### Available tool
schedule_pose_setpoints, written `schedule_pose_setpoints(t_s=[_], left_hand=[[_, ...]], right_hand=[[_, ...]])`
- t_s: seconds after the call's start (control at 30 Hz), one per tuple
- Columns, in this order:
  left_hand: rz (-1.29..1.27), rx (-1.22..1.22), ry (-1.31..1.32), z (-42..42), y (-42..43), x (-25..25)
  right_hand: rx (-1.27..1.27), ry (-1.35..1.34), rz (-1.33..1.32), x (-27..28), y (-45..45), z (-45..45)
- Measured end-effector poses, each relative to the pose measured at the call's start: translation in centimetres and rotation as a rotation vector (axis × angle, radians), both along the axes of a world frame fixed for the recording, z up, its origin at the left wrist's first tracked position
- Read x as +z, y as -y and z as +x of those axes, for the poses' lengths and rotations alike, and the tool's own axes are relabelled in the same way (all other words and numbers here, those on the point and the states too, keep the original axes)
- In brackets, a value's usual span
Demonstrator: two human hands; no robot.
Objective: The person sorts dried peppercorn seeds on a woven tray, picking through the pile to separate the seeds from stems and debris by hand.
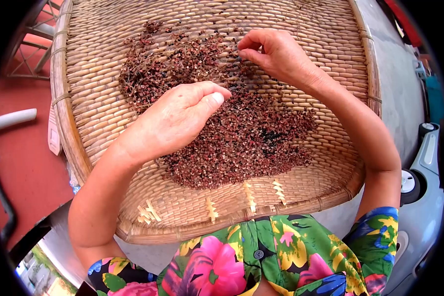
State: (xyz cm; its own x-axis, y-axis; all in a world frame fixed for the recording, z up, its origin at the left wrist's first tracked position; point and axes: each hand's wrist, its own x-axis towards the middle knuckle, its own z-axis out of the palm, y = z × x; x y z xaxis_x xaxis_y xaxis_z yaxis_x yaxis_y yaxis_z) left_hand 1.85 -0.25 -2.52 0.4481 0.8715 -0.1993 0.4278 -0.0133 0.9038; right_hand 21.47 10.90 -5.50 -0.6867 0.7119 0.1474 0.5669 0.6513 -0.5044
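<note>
A wide woven bamboo tray (96, 84) holds a heap of dried red-brown husks with black seeds, which look like Sichuan peppercorns (232, 153). My left hand (180, 116) is just over the middle of the heap, its thumb pressed against the curled fingers. Anything in that pinch is hidden. My right hand (278, 56) is beyond the heap's upper right edge, with thumb and forefinger brought together. Whatever its fingertips hold, if anything, is too small to make out. Stemmy, looser clusters (153, 74) lie at the upper left, and finer husks lie nearer my body.
The tray's near rim (182, 234) is close to my flowered shirt (217, 261). A red surface (29, 148) with a white pipe (12, 121) is at the left. A grey-blue wheeled machine (424, 197) stands on the right.
</note>
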Motion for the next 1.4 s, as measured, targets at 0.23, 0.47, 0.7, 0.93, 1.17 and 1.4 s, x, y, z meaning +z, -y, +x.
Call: schedule_pose_setpoints(t_s=[0.23,0.47,0.7,0.93,1.17,1.4], left_hand=[[-0.068,0.04,0.081,0.0,-0.1,0.3],[-0.109,0.451,0.397,-2.5,-1.9,2.6],[-0.06,0.541,0.499,-2.5,-1.8,2.7],[-0.098,0.666,0.642,-2.1,-1.8,2.6],[-0.004,0.759,0.577,-1.7,-1.8,1.5],[-0.14,0.78,0.603,-1.0,-1.8,1.4]], right_hand=[[0.041,0.142,0.296,-1.1,-0.2,-0.2],[-0.078,0.143,0.14,0.3,-1.9,0.8],[-0.005,0.134,0.289,0.3,-0.8,-0.1],[0.415,0.159,0.466,0.8,2.3,-4.2],[-0.16,-0.467,-0.627,3.1,-0.7,-4.0],[-0.106,-0.926,-1.121,4.3,-1.3,-4.5]])
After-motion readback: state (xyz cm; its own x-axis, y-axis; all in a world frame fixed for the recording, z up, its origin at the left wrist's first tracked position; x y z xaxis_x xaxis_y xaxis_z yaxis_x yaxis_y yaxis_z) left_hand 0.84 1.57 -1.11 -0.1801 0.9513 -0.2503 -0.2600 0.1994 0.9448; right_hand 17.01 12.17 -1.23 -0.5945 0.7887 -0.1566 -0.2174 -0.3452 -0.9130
